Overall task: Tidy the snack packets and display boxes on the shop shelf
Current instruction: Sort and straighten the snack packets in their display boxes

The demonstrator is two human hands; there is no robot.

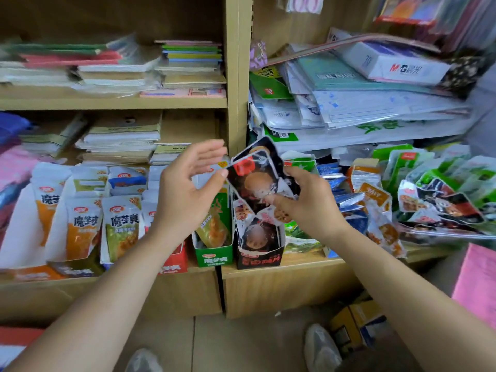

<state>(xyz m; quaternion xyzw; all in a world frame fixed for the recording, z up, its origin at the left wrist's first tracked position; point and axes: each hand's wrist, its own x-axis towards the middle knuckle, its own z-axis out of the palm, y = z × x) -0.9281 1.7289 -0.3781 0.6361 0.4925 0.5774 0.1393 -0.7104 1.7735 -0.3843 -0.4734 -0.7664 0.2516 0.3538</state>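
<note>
My right hand [303,202] grips a small stack of black snack packets [257,175] above the black display box [260,253] on the low shelf. More black packets stand inside that box. My left hand [188,186] is beside the stack with its fingers straight, and its thumb tip touches the stack's left edge. A green display box [214,256] with a green packet in it stands just left of the black box. Further left, orange, green and red display boxes [80,229] hold white packets.
A loose heap of green, blue, orange and black packets [418,191] covers the shelf to the right. Stacks of notebooks [120,138] and plastic folders [362,103] fill the shelves above. A cardboard box [354,326] and my shoes are on the floor.
</note>
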